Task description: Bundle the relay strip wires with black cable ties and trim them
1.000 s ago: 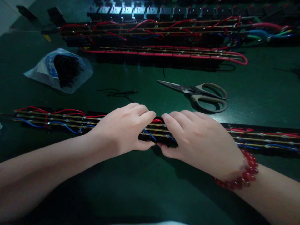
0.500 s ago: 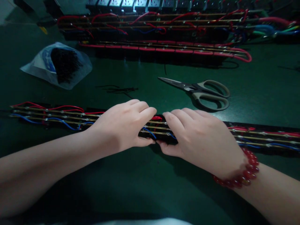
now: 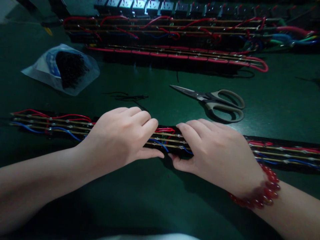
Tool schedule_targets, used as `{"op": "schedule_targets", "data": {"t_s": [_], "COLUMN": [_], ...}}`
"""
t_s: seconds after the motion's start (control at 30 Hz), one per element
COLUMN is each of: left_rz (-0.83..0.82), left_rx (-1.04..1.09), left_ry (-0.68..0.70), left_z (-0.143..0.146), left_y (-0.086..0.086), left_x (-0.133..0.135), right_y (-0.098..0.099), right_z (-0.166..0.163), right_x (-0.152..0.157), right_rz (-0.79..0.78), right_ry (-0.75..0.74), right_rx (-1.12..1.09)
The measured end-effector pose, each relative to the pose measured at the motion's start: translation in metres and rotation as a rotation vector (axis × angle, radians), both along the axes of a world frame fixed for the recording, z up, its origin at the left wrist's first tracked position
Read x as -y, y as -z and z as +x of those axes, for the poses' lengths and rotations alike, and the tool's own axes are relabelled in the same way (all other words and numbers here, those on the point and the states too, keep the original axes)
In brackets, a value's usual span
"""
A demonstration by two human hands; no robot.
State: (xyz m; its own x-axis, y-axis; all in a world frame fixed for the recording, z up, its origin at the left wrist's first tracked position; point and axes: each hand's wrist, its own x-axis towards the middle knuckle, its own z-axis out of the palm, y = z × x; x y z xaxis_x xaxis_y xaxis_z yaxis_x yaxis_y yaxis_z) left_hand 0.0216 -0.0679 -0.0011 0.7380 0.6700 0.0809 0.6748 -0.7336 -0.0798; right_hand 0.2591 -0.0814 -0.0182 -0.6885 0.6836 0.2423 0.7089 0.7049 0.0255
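A long black strip with brass bars and red and blue wires (image 3: 165,141) runs from left to right across the green work surface. My left hand (image 3: 122,131) grips its middle from above, fingers over the far edge and thumb along the near edge. Just to the right, my right hand (image 3: 212,146) holds the strip the same way, thumb at the near edge. A short stretch of bars, a red wire loop and a blue wire shows between the hands. The fingertips beyond the far edge are hidden. A red bead bracelet (image 3: 268,190) circles my right wrist.
Scissors (image 3: 207,98) lie beyond my right hand. Loose black ties (image 3: 131,97) rest beyond my left hand, near a clear bag of black ties (image 3: 71,68). Further back are a red-edged wired strip (image 3: 175,56) and a larger wired assembly (image 3: 160,28).
My left hand has slid a little to the left along the strip, uncovering more of the red wire loop. My right hand stays nearly in place. The whole view has shifted slightly.
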Motion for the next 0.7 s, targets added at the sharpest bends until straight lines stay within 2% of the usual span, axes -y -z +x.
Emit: {"op": "schedule_targets", "data": {"t_s": [0.2,0.7], "left_rz": [-0.011,-0.01], "left_rx": [0.09,0.114], "left_ry": [0.067,0.128], "left_z": [-0.002,0.005], "left_y": [0.006,0.012], "left_x": [-0.006,-0.009], "right_y": [-0.006,-0.004], "right_z": [-0.002,0.001], "right_x": [0.005,-0.003], "right_rz": [-0.047,-0.117], "right_ry": [0.06,-0.056], "right_rx": [0.012,-0.1]}}
